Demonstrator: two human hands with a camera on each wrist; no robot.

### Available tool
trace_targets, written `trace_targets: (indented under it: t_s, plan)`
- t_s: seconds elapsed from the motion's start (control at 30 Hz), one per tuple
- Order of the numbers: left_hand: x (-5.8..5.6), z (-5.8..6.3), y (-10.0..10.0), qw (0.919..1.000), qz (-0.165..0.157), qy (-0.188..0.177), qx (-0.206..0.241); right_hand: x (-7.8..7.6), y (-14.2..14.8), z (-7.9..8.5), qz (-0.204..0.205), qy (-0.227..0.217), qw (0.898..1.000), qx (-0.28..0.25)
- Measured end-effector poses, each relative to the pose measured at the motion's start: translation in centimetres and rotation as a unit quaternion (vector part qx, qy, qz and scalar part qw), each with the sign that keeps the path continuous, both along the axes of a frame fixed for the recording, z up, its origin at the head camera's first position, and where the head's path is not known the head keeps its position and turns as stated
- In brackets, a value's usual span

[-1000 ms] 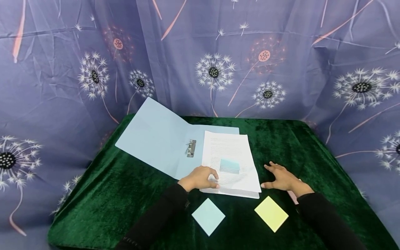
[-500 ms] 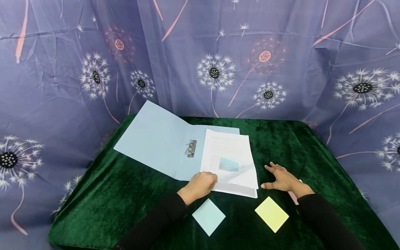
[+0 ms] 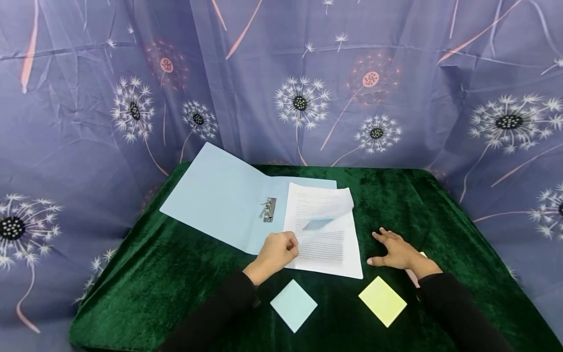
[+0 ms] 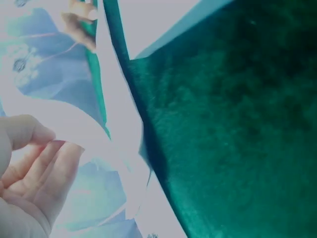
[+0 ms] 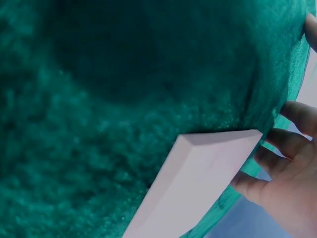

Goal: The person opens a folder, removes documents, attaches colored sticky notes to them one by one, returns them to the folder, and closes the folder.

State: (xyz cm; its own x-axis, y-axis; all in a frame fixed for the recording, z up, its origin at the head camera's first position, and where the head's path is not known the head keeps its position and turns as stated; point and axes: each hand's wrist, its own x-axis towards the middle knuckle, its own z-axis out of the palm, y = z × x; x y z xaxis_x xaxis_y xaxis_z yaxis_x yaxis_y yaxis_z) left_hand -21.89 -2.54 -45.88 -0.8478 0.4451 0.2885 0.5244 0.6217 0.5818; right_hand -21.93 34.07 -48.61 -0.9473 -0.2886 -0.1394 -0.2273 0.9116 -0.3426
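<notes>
My left hand pinches the lower left part of the top sheet of a paper stack, thumb against fingertips. That sheet bends up, baring lines of print beneath it. A light blue sticky note shows skewed on the bent sheet. In the left wrist view the left hand holds the curved paper edge. My right hand rests spread on the green cloth to the right of the stack, apart from it. A pink sticky note pad lies beneath the right wrist, mostly hidden in the head view.
An opened light blue folder with a metal clip lies left of and under the stack. A blue sticky note pad and a yellow sticky note pad lie in front. A patterned curtain hangs behind the table.
The left hand has closed on the top sheet's lower edge and drawn it up and slightly left, so the sheet curls over and the page below shows. The right hand stays put.
</notes>
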Motion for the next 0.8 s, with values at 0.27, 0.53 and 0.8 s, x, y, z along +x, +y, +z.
trace_targets:
  t_s: [0.27, 0.53, 0.8]
  plan:
    - [-0.4, 1.1, -2.5, 0.9776, 0.119, -0.059, 0.163, 0.1, 0.1, 0.1, 0.003, -0.008, 1.0, -0.012]
    - [-0.9, 0.6, -5.5, 0.9372, 0.206, -0.107, 0.261, 0.2, 0.1, 0.2, 0.001, -0.008, 1.0, -0.012]
    - [-0.6, -0.6, -7.9, 0.8894, 0.254, -0.16, 0.345, 0.2, 0.0, 0.2, -0.007, -0.013, 1.0, -0.005]
